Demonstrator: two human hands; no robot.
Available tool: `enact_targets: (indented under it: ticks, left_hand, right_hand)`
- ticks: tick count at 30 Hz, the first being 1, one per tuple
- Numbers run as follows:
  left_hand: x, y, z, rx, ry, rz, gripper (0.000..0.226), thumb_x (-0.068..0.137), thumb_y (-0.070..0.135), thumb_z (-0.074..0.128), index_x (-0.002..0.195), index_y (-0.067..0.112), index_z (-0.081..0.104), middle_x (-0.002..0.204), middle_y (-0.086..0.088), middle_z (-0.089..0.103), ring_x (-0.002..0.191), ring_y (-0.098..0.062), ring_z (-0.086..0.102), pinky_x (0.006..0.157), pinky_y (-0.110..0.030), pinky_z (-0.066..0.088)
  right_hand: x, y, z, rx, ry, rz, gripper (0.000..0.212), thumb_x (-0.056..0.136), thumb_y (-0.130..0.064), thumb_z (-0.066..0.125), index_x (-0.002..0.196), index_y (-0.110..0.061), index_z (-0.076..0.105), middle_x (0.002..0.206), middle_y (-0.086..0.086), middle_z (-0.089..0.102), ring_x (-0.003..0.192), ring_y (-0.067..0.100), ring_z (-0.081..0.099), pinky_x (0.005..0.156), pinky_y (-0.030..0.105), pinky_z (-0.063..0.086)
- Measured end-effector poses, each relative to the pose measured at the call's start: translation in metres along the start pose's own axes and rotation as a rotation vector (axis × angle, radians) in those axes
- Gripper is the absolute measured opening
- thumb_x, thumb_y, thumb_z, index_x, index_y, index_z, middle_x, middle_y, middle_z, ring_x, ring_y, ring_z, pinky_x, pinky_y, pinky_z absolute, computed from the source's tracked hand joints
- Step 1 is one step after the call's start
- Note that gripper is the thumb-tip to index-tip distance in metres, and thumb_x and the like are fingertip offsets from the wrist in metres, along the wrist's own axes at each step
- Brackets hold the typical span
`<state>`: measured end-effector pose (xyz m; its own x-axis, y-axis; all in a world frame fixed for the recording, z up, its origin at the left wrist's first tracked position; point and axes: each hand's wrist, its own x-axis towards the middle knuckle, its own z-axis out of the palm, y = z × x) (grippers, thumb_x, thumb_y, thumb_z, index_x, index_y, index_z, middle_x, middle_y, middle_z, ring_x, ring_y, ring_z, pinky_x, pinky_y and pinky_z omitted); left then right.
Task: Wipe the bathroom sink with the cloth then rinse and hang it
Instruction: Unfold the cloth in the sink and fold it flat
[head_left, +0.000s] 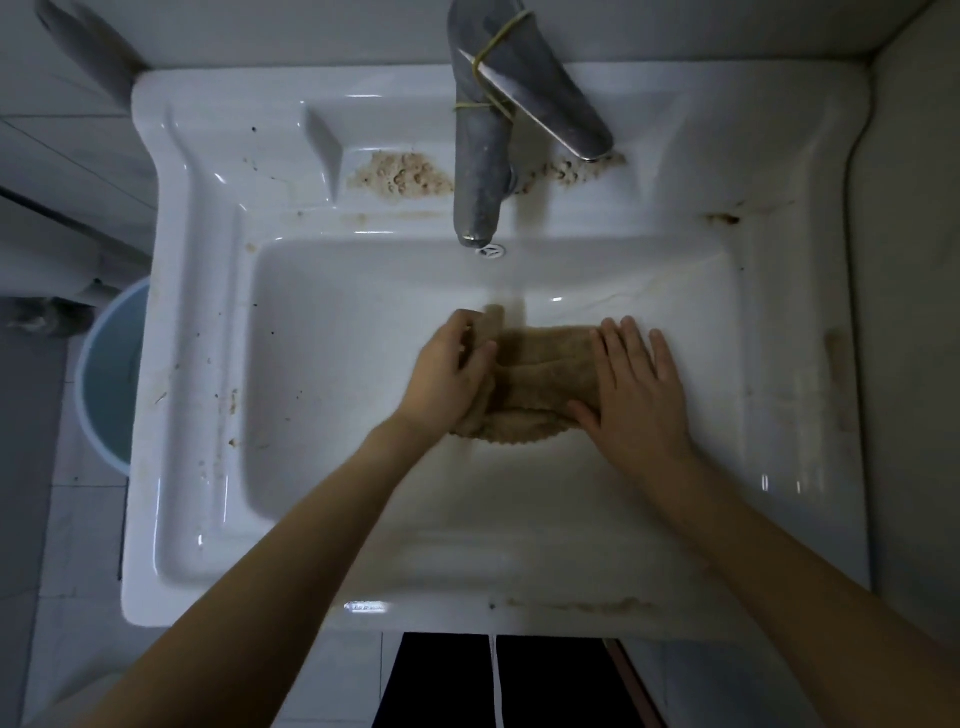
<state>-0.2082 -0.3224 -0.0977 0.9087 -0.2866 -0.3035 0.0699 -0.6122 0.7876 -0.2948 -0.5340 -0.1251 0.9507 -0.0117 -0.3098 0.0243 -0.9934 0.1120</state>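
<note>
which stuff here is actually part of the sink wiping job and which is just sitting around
Part of the job:
- cloth, under both hands: left hand, right hand
- sink
- tap, for rinsing
- crusty stain beside the tap

Just lying about:
- blue bucket on the floor, left of the sink

Both hands were in the white sink (208, 322) basin on a tan cloth (540, 374). Left hand (447, 374) gripped cloth's left end, fingers curled round it. Right hand (636, 387) lay flat, fingers spread, on its right end. Metal faucet (480, 156), w/ yellow rubber band (493, 62), stood above; brown grime (400, 174) at its base. Blue bucket (111, 374) sat left of sink.
</note>
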Motion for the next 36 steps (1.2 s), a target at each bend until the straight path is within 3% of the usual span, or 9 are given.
enact_targets:
  ticks: [6,8,12,16,20,24,28,31,36]
  left_hand:
    - [0.002,0.037,0.072,0.055,-0.379,0.081,0.032,0.098,0.016,0.051,0.128,0.008,0.057,0.122,-0.01,0.064,0.108,-0.023,0.059,0.089,-0.021,0.041]
    - [0.0,0.034,0.069,0.027,-0.308,0.059,0.031,0.096,0.008,0.051,0.126,0.01,0.06,0.118,-0.008,0.067,0.103,-0.022,0.061,0.091,-0.027,0.046]
    - [0.005,0.002,0.044,0.124,0.078,-0.173,0.014,0.094,0.016,0.052,0.104,0.007,0.055,0.098,-0.011,0.064,0.088,-0.027,0.06,0.075,-0.038,0.05]
    - [0.007,-0.01,0.048,0.192,-0.061,-0.417,0.036,0.094,0.033,0.059,0.115,0.005,0.048,0.108,-0.011,0.064,0.099,-0.031,0.061,0.083,-0.042,0.053]
    - [0.007,-0.004,0.049,-0.013,-0.066,-0.365,0.027,0.095,0.024,0.056,0.117,0.008,0.056,0.098,0.002,0.058,0.091,-0.018,0.056,0.076,-0.028,0.043]
    - [-0.003,-0.011,0.023,-0.163,0.004,-0.255,0.011,0.097,0.019,0.051,0.101,0.01,0.05,0.082,0.002,0.058,0.077,-0.018,0.056,0.065,-0.033,0.046]
    - [-0.004,-0.036,0.002,-0.103,0.135,-0.245,0.01,0.098,0.019,0.049,0.101,0.009,0.049,0.088,-0.004,0.06,0.079,-0.021,0.059,0.063,-0.034,0.046]
    - [-0.004,-0.054,0.001,0.022,0.091,-0.285,0.022,0.096,0.028,0.054,0.112,0.014,0.051,0.103,-0.003,0.061,0.089,-0.02,0.059,0.066,-0.027,0.043]
    - [-0.008,-0.043,0.001,-0.064,0.077,-0.257,0.029,0.089,0.025,0.064,0.116,0.02,0.053,0.089,0.003,0.058,0.078,-0.021,0.06,0.063,-0.03,0.051]
  right_hand:
    - [-0.014,0.01,0.004,0.122,0.106,0.028,0.068,0.086,-0.036,0.039,0.139,0.006,0.041,0.144,0.023,0.044,0.137,0.037,0.037,0.116,0.047,0.02]
    - [-0.017,0.011,-0.001,0.213,0.178,0.037,0.061,0.086,-0.024,0.035,0.137,0.008,0.044,0.141,0.026,0.047,0.134,0.04,0.041,0.115,0.046,0.026]
    - [-0.018,0.004,-0.008,0.265,0.2,0.002,0.057,0.093,-0.024,0.032,0.143,0.004,0.036,0.148,0.022,0.039,0.14,0.036,0.033,0.117,0.047,0.024]
    - [-0.002,-0.014,0.0,0.181,0.125,-0.036,0.064,0.097,-0.038,0.035,0.147,0.001,0.028,0.153,0.02,0.032,0.143,0.033,0.027,0.117,0.049,0.022]
    - [0.01,-0.025,0.013,0.126,0.035,-0.055,0.071,0.092,-0.045,0.029,0.146,0.002,0.029,0.152,0.02,0.032,0.143,0.033,0.027,0.119,0.048,0.019]
    - [0.02,-0.035,0.008,0.105,0.038,-0.096,0.074,0.094,-0.049,0.026,0.147,0.002,0.028,0.154,0.02,0.029,0.144,0.033,0.024,0.118,0.051,0.019]
    - [0.037,-0.051,0.01,0.106,0.013,-0.151,0.077,0.096,-0.055,0.025,0.15,0.0,0.021,0.157,0.018,0.024,0.146,0.032,0.017,0.117,0.051,0.018]
    - [0.042,-0.053,0.021,0.15,-0.021,-0.148,0.078,0.095,-0.057,0.025,0.15,-0.001,0.021,0.157,0.016,0.023,0.147,0.029,0.017,0.118,0.048,0.019]
    - [0.04,-0.043,0.015,0.159,0.028,-0.169,0.076,0.095,-0.057,0.023,0.15,-0.005,0.022,0.157,0.015,0.025,0.147,0.029,0.018,0.119,0.049,0.017]
